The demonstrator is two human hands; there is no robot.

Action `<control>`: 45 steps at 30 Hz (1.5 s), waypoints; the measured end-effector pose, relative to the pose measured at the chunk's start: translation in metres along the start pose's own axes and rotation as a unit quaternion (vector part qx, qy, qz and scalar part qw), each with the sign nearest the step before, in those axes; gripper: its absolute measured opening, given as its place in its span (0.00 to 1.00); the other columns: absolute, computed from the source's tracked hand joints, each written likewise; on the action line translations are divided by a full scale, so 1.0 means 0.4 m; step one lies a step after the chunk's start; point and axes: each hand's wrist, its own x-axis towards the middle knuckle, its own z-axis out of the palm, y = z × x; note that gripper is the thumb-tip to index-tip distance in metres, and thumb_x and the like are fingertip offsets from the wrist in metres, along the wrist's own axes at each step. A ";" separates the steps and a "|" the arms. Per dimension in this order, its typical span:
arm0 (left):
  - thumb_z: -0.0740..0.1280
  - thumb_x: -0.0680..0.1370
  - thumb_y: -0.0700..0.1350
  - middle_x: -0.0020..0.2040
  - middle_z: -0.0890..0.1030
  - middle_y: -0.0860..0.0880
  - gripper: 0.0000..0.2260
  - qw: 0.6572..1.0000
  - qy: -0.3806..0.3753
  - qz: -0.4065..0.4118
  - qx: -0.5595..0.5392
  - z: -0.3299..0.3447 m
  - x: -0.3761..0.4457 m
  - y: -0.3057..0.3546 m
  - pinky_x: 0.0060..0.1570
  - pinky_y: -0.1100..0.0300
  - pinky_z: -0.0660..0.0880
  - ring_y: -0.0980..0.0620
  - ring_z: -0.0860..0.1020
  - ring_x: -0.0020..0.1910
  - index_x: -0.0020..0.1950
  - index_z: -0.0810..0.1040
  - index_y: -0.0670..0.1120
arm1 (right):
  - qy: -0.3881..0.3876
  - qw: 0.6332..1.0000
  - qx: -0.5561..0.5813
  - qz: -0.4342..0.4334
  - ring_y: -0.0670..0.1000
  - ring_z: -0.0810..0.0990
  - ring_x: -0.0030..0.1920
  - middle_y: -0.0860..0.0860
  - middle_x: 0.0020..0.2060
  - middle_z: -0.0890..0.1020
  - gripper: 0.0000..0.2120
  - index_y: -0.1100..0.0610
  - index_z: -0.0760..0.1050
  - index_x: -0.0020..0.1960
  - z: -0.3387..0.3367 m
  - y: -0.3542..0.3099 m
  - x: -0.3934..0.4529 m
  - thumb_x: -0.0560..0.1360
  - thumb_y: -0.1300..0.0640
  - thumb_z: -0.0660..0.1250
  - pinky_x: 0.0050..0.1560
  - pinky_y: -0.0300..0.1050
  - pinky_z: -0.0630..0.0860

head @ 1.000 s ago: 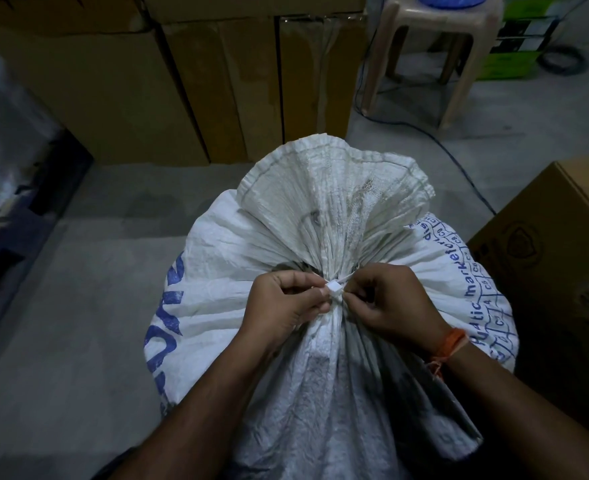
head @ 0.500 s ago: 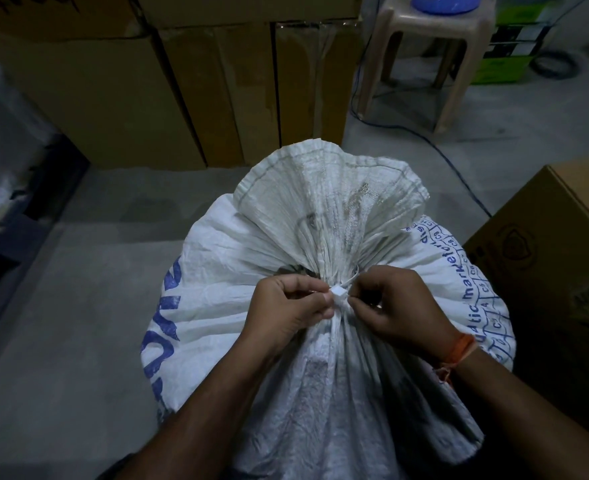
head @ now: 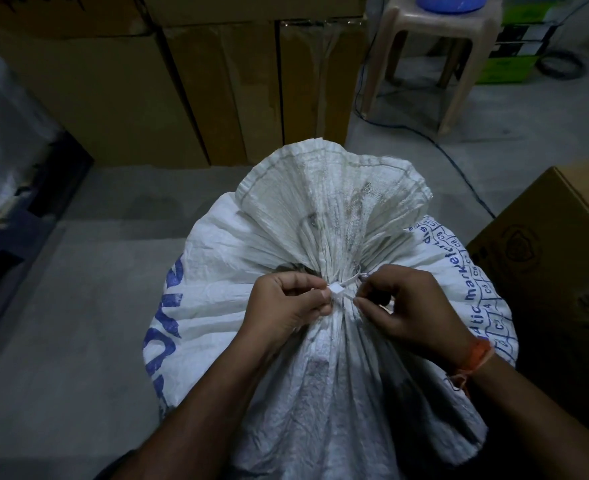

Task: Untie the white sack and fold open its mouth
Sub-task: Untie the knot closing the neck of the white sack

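A full white woven sack [head: 237,271] with blue print stands on the floor in front of me. Its gathered neck is cinched by a white plastic tie [head: 338,289] with a small square head, and the ruffled mouth [head: 331,188] fans out above it. My left hand [head: 286,306] pinches the tie's head between thumb and fingers. My right hand [head: 404,306], with an orange thread on the wrist, pinches the tie's strap just right of the head. The strap loops around the neck behind my fingers.
Tall cardboard boxes [head: 189,95] stand behind the sack. A brown carton [head: 556,258] sits close on the right. A beige plastic stool [head: 435,39] with a blue object on it stands at the back right, with a cable [head: 459,161] running across the grey floor. A dark rack edges the left.
My hands have stayed on the tie with small finger shifts. My right hand has drawn slightly right, so more of the strap and the tie's head shows between the hands.
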 end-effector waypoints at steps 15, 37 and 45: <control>0.75 0.75 0.31 0.39 0.84 0.36 0.04 1.000 -0.010 -0.002 0.000 -0.003 -0.005 0.001 0.31 0.65 0.78 0.47 0.83 0.34 0.48 0.84 0.35 | 0.005 1.000 -0.006 0.005 0.45 0.79 0.33 0.46 0.32 0.81 0.02 0.52 0.82 0.38 -0.001 0.007 -0.006 0.70 0.55 0.72 0.37 0.47 0.77; 0.76 0.75 0.34 0.45 0.87 0.33 0.04 0.998 -0.030 -0.001 0.052 -0.017 -0.017 0.003 0.41 0.59 0.80 0.46 0.87 0.39 0.46 0.84 0.41 | -0.015 0.991 0.102 0.089 0.43 0.84 0.37 0.46 0.36 0.86 0.10 0.50 0.82 0.51 0.036 0.011 0.019 0.70 0.53 0.77 0.43 0.45 0.81; 0.68 0.83 0.42 0.43 0.87 0.37 0.06 0.997 -0.009 0.021 0.079 -0.028 -0.011 0.020 0.30 0.64 0.77 0.49 0.84 0.34 0.56 0.84 0.42 | -0.062 0.986 0.112 0.111 0.39 0.86 0.46 0.43 0.43 0.88 0.10 0.51 0.85 0.52 0.040 0.024 0.015 0.71 0.58 0.77 0.52 0.50 0.83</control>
